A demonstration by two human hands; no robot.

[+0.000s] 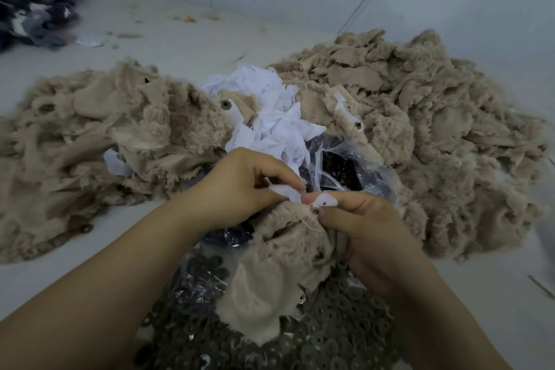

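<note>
Just below the middle of the frame, a beige fur piece (pixel 270 288) hangs from both hands. It is shaggy along its upper edge and smooth, pale tan on the backing that faces up, with ragged cut borders. A small white patch (pixel 326 201) with a dark dot in it lies across its top edge. The left hand (pixel 240 186) pinches one end of the patch between thumb and curled fingers. The right hand (pixel 366 228) pinches the other end together with the fur's edge, its remaining fingers curled round the fabric. Right behind the hands, an open clear plastic bag (pixel 372 171) holds small dark bits. A second crumpled bag (pixel 207 282) at lower centre holds dark pieces too, beside a spread of grey discs (pixel 330 336) with holes. Beige fur heaps sit at left (pixel 90 129) and right (pixel 435 117), with white scraps (pixel 270 108) between them.
</note>
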